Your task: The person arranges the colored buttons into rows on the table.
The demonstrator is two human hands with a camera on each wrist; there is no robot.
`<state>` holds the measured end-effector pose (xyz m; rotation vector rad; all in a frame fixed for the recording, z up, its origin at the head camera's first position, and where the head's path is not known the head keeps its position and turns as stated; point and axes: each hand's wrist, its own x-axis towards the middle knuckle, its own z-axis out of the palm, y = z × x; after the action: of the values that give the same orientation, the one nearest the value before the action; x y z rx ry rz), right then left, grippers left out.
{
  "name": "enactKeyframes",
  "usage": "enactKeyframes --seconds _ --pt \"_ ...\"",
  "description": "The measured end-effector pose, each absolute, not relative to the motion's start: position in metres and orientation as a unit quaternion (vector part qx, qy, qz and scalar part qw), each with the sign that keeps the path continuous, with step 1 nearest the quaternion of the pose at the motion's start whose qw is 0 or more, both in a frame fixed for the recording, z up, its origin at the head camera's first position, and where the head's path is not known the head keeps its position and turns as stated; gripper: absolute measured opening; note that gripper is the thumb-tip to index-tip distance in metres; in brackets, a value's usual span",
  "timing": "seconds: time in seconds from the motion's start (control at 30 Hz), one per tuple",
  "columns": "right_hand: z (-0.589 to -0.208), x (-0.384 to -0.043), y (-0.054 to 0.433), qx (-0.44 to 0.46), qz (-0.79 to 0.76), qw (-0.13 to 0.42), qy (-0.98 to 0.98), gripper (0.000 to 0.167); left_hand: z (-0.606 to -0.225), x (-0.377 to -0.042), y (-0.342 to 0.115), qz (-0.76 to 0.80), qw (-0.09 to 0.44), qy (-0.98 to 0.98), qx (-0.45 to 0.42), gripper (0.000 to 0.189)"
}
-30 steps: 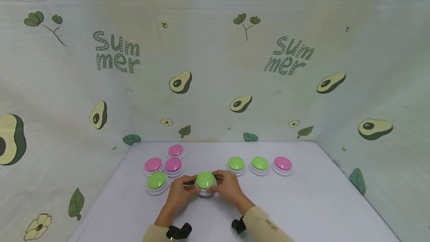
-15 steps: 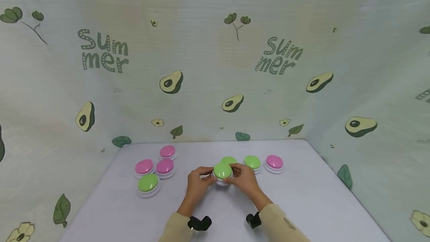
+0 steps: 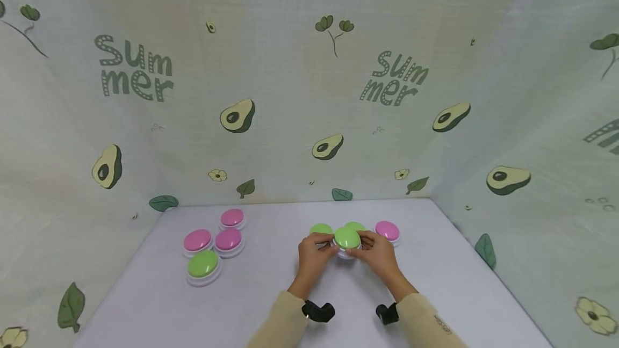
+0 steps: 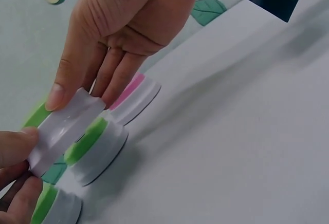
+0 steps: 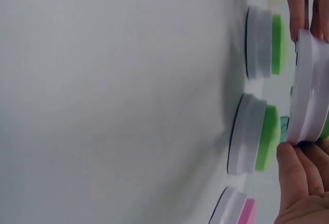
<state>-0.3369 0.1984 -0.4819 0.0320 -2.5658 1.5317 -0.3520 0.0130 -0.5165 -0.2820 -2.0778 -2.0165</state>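
Between both hands is a push button with a green dome (image 3: pixel 347 237) and a white base, held up off the white tabletop. My left hand (image 3: pixel 313 256) pinches the left side of its base between thumb and fingers. On the opposite side, my right hand (image 3: pixel 381 256) grips the base the same way. The right wrist view shows a gap between the raised base (image 5: pixel 310 90) and the standing buttons. Just behind it are a green button (image 3: pixel 321 228), another green button (image 3: pixel 355 225) partly covered by the held one, and a pink button (image 3: pixel 387 230) beyond my right fingers.
To the left stand a green button (image 3: pixel 203 263) and several pink ones, one of them the pink button (image 3: pixel 228 239) closest to the middle. A printed cloth (image 3: pixel 285 79) hangs behind the white table (image 3: pixel 242 310). Black wrist devices sit at both cuffs.
Both hands have carried the green button rightward, from between the two groups to in front of the right-hand row. The head view has turned slightly right. The other buttons stand where they were.
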Motion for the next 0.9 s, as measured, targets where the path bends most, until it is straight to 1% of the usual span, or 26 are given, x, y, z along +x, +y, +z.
enactKeyframes --seconds 0.37,0.57,0.63,0.73,0.9 --pt "-0.480 -0.336 0.248 -0.049 0.508 0.094 -0.855 0.071 -0.513 -0.362 0.067 -0.672 0.050 -0.723 -0.154 0.042" --pt "-0.479 -0.338 0.275 -0.071 0.490 0.113 -0.861 0.071 -0.509 -0.365 0.097 -0.624 0.012 -0.754 -0.205 0.051" --pt "-0.478 -0.338 0.284 -0.078 0.487 0.118 -0.862 0.072 -0.509 -0.365 0.107 -0.605 0.008 -0.765 -0.222 0.053" --pt "-0.477 -0.338 0.297 -0.092 0.487 0.124 -0.860 0.073 -0.509 -0.365 0.121 -0.585 -0.006 -0.777 -0.234 0.057" --pt "-0.478 -0.338 0.314 -0.112 0.492 0.124 -0.854 0.074 -0.508 -0.366 0.137 -0.591 -0.046 -0.769 -0.241 0.061"
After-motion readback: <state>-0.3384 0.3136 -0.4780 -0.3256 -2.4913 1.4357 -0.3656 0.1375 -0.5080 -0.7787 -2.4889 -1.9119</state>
